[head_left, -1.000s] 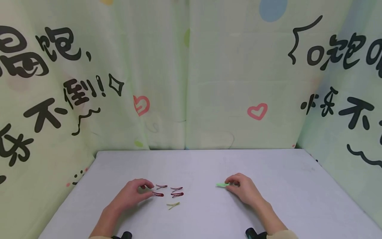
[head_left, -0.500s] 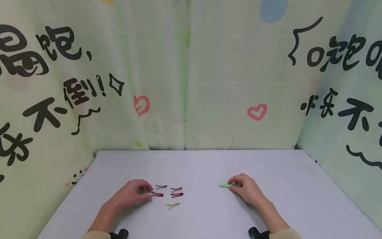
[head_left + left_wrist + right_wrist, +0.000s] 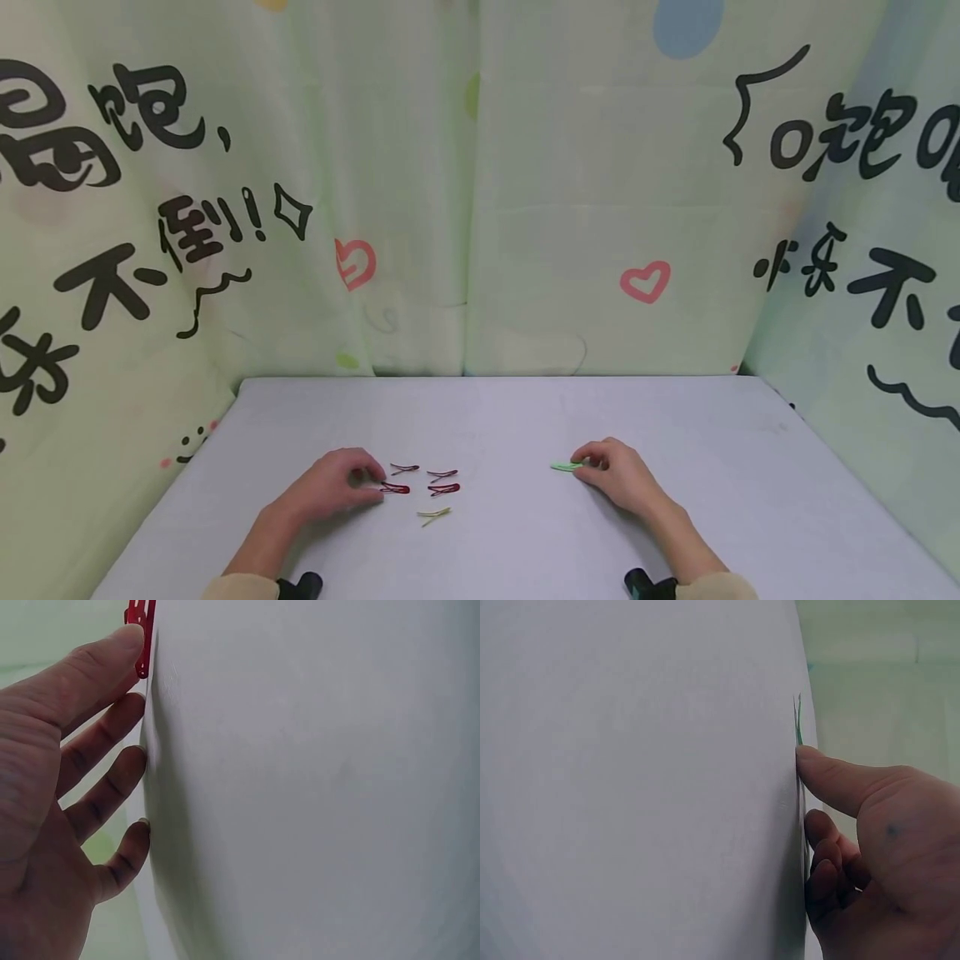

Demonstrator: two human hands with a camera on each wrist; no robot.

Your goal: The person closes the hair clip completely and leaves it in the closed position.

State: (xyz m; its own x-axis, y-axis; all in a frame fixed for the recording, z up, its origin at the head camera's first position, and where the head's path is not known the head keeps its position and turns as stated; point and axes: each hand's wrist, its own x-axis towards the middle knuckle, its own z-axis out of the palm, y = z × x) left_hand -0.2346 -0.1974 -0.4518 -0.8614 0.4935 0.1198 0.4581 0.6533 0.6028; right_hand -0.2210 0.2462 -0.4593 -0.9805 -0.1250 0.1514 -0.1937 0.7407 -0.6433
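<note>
My left hand (image 3: 337, 483) is at the left of the table, its thumb and index finger pinching the near end of a dark red hair clip (image 3: 396, 489). In the left wrist view the red hair clip (image 3: 142, 670) shows at the thumb tip, the other fingers spread beside it; the index fingertip is hidden. To its right lie more dark red hair clips (image 3: 444, 489) and a yellow-green hair clip (image 3: 434, 515), their prongs spread. On the right side, my right hand (image 3: 617, 477) pinches a light green hair clip (image 3: 564, 467) low at the tabletop, seen edge-on in the right wrist view.
The white table (image 3: 510, 433) has a back edge against a pale green printed curtain (image 3: 547, 250). Curtains also hang along both sides. A dark wrist device (image 3: 302, 587) sits at the left cuff, another dark device (image 3: 647, 585) at the right.
My right hand has shifted slightly to the right with the green hair clip, then stayed in place. The left hand has moved only slightly around the red clip; the loose clips lie unchanged.
</note>
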